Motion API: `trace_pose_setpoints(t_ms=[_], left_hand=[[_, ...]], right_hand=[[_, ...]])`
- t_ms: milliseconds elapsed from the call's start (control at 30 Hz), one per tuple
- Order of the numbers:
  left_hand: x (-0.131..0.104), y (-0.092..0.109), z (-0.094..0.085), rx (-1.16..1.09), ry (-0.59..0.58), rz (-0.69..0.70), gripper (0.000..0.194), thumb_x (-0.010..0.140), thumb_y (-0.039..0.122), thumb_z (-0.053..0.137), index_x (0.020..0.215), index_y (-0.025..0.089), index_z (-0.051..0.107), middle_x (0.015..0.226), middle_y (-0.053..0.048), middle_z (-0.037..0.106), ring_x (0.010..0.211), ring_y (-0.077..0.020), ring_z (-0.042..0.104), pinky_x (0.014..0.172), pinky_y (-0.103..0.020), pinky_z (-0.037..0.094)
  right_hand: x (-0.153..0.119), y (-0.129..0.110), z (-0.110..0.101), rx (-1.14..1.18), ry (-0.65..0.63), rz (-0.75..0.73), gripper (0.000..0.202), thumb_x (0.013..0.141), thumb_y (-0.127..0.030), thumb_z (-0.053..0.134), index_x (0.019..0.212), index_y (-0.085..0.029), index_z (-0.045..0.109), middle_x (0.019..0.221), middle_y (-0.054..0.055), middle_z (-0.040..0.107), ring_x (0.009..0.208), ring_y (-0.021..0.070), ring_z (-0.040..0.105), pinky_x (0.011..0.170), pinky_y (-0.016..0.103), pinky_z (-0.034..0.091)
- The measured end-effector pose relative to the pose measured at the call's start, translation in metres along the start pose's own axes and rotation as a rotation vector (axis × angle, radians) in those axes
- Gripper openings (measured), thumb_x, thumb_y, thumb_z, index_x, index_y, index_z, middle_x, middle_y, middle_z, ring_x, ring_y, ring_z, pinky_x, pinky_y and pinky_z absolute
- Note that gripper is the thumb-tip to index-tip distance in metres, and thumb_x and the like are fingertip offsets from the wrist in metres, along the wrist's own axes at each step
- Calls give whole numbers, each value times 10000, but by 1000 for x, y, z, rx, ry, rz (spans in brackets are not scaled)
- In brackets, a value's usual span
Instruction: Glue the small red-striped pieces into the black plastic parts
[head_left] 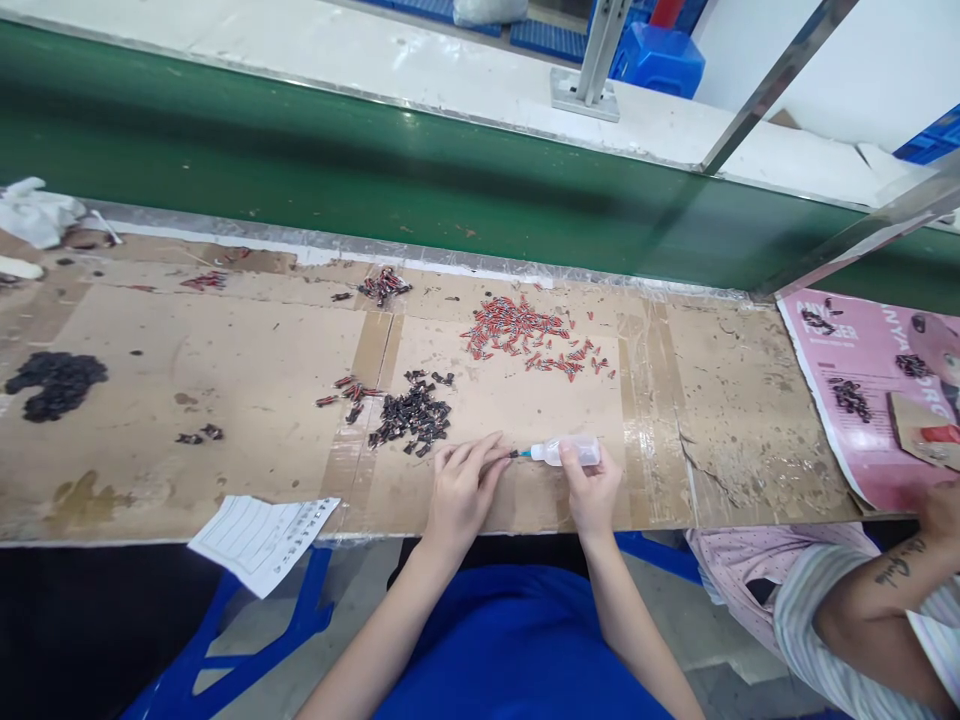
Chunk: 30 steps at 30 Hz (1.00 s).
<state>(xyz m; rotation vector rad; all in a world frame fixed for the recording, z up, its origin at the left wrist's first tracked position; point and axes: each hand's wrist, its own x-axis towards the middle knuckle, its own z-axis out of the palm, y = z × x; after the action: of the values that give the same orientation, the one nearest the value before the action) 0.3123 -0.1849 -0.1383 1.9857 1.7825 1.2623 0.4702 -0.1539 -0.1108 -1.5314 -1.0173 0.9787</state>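
Observation:
My left hand [466, 485] is closed in a pinch on a small black part [514, 454], which pokes out past the fingertips. My right hand [592, 490] grips a clear squeeze bottle [566, 451] lying almost level. The bottle's thin teal needle tip points left and reaches the black part, touching it or very close. Just beyond my left hand lies a pile of small black parts [412, 412]. A spread of small red parts [517, 328] lies farther back. Left of the black pile are several red-and-black pieces [351, 393].
Cardboard [247, 400] covers the bench, with a green belt [420, 175] along its far side. More black parts [56, 385] lie at far left. A paper sheet [266, 535] overhangs the front edge. A co-worker's arm [885, 610] rests by a pink sheet [832, 370] at right.

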Motion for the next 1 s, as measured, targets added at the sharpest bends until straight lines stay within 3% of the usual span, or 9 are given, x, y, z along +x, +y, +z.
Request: trace_pose_setpoints(t_ms=[300,767,1000], left_hand=[[0,-1,0,-9,-11,-52,123,925,296,584,965,218,670,871,-34,784,807,-195,708,811,-364,398],[2,1,-1,-3,11,-51,95,913,279,606,970,224,659,839,-14,784,788,-193,711,804,-364,387],[0,-1,-1,-48,-32,-131,71,888,276,634,920,240,686,845,-15,784,806,-195,713,815,-369,393]], right_hand=[[0,-1,2,-31,35,-25,283,721,-433,674,648,-168,607,594,16,621,571,157,559,552,282,478],[0,-1,0,-33,-16,-4,273,713,-431,678,659,-170,617,608,13,624,578,160,564,559,284,476],[0,-1,1,-14,30,-31,265,727,-422,666,656,-172,610,608,8,630,586,161,574,575,288,483]])
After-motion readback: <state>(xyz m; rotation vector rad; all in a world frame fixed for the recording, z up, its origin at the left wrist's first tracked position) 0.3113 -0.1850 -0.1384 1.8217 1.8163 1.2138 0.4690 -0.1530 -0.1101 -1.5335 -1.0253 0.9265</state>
